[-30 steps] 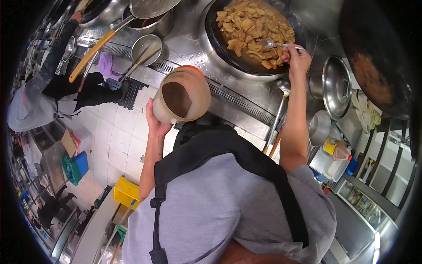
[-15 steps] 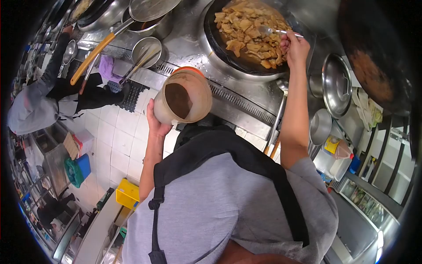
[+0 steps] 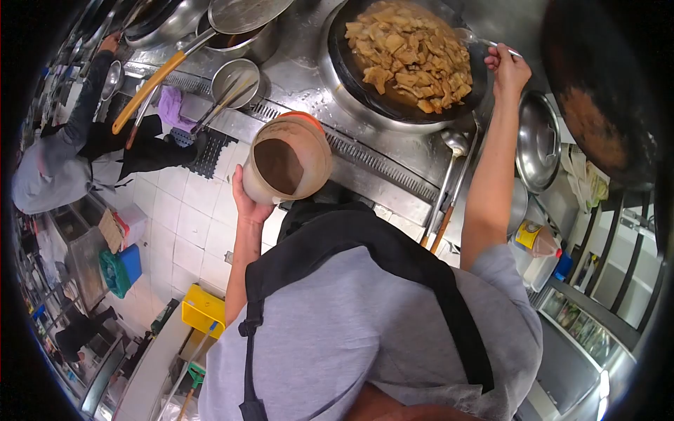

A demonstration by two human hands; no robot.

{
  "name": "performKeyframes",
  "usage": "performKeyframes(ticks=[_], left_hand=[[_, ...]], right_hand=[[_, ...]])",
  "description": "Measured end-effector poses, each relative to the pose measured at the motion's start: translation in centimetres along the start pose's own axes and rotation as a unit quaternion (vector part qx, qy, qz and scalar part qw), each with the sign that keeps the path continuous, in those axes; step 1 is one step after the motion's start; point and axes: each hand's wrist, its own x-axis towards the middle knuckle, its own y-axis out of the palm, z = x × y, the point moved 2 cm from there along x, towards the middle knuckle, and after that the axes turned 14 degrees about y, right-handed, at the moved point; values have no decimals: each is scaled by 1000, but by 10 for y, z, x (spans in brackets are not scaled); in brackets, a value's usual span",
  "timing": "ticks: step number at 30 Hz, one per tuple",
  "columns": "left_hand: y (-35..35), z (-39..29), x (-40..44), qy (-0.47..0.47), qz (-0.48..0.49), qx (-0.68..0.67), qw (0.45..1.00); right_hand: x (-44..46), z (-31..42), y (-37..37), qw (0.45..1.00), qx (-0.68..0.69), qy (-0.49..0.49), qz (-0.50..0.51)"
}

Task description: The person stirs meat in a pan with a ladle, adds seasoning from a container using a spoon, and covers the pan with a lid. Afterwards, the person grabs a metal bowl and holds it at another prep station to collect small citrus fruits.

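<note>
My left hand (image 3: 251,203) is wrapped round the side of a beige plastic tub (image 3: 317,165) with an orange rim. The tub tilts toward me, and brown powder (image 3: 279,165) lies inside it. My right hand (image 3: 510,69) grips the handle of a metal spoon (image 3: 481,40) beyond the right rim of a dark wok (image 3: 344,70). The spoon's bowl is at the wok's right side; what it carries, if anything, cannot be made out. Many browned meat pieces (image 3: 407,52) lie in sauce in the wok.
A ladle (image 3: 455,142) and another wooden-handled tool lie near the wok. A steel lid (image 3: 538,144) and a large dark pan (image 3: 586,91) stand right. Left are a long-handled strainer (image 3: 151,91), a pot (image 3: 217,74) with utensils and a co-worker's arm (image 3: 91,105).
My right hand has moved right with the spoon, from above the meat to the wok's right edge. The tub in my left hand has shifted slightly left and down.
</note>
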Motion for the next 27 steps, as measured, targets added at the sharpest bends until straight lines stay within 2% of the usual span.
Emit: performKeyframes(ticks=[2,5,11,12,13,14,16,18,21,22,23,24,25,27], left_hand=[[1,1,4,-6,1,10,1000],[8,2,10,-15,4,21,1000],[14,5,15,-28,16,-2,999],[15,6,14,-31,15,-8,999],[15,6,13,-25,19,-5,999],[15,7,13,-18,21,0,1000],[13,7,13,-18,21,-1,1000],[12,8,14,-24,19,-4,1000],[21,11,14,-21,26,8,999],[26,13,15,-11,38,14,999],[34,17,16,-4,52,18,998],[41,17,16,-13,69,6,998],[49,19,14,-13,45,-20,999],[53,18,16,-16,33,-28,999]], right_hand=[[3,3,-1,999,32,22,15],[-5,16,4,1000,18,-16,19],[-18,25,-18,995,85,2,55],[-18,26,-23,991,-94,-93,-22],[-21,20,-25,941,-268,-182,-96],[-26,14,-23,849,-429,-261,-164],[-44,10,-16,940,-282,-177,-71],[-81,18,0,987,-119,-96,40],[-185,38,45,968,-96,-52,228],[-212,37,61,945,-115,4,307],[-234,29,79,915,-190,-29,355],[-254,26,93,890,-146,12,431],[-262,25,101,847,-192,-63,491],[-263,23,101,837,-237,-126,477]])
